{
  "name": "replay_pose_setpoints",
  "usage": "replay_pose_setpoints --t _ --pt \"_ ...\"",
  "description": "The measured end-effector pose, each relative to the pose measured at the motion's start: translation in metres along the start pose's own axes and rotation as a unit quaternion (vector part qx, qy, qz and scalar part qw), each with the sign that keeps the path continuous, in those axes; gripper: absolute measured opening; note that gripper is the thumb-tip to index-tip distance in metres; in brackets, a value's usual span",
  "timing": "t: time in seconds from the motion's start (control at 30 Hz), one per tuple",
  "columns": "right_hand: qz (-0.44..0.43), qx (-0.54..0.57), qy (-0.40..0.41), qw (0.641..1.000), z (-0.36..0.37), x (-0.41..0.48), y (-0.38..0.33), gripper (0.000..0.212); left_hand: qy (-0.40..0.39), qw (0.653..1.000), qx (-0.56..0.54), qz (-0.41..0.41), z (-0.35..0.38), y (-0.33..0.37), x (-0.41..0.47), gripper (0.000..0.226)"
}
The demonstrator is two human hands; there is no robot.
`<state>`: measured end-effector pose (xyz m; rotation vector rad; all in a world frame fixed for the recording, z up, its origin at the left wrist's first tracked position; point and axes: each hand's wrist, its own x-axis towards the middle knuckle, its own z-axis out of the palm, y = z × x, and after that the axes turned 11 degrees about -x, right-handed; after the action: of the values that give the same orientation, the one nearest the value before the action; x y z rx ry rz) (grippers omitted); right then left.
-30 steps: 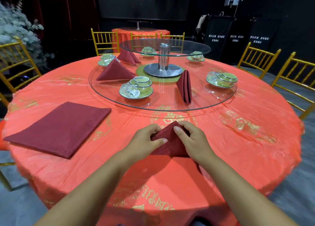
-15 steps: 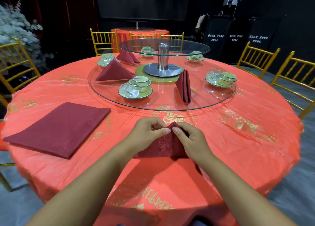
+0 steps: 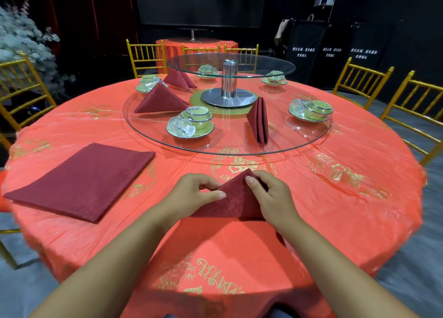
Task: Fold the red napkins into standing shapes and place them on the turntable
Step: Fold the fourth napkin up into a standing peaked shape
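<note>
Left hand (image 3: 189,196), right (image 3: 275,199), seemingly around napkin (image 3: 237,201)

The counter cloth (image 3: 335,197) is glowing orange-red, with gold motifs printed across it. The folded napkin (image 3: 236,202) at lower centre and the flat napkin (image 3: 81,181) at left are showing deep maroon, faintly damask-patterned. Pale green, dark-rimmed cups (image 3: 199,116) are gleaming; the chairs (image 3: 359,85) are shining gold.

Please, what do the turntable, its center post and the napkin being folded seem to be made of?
The turntable looks like clear glossy glass; the tablecloth shows through it. The post is probably brushed steel, silver with soft reflections. The napkin seems woven cloth, matte dark red, faintly patterned; it keeps creases.
</note>
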<state>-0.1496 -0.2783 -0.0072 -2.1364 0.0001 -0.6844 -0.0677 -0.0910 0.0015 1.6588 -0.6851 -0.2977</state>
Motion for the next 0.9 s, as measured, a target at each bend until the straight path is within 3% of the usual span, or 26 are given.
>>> replay_pose_setpoints --t 0.23,0.37,0.67,0.9 --pt "0.004 0.0 0.004 1.0 0.003 -0.002 -0.001 0.014 0.02 0.999 0.013 -0.024 -0.009 -0.012 -0.007 0.015" --pt "0.006 0.001 0.003 1.0 -0.001 -0.002 0.003 0.012 0.045 0.998 0.034 -0.033 -0.016 -0.019 -0.012 0.027" --pt "0.012 -0.008 0.007 1.0 0.0 -0.003 0.001 0.013 0.054 0.996 0.035 -0.054 -0.019 -0.03 -0.023 0.019" --pt "0.019 -0.003 0.021 1.0 -0.001 -0.003 0.004 0.013 0.047 0.996 0.054 -0.048 -0.025 -0.032 -0.03 0.029"
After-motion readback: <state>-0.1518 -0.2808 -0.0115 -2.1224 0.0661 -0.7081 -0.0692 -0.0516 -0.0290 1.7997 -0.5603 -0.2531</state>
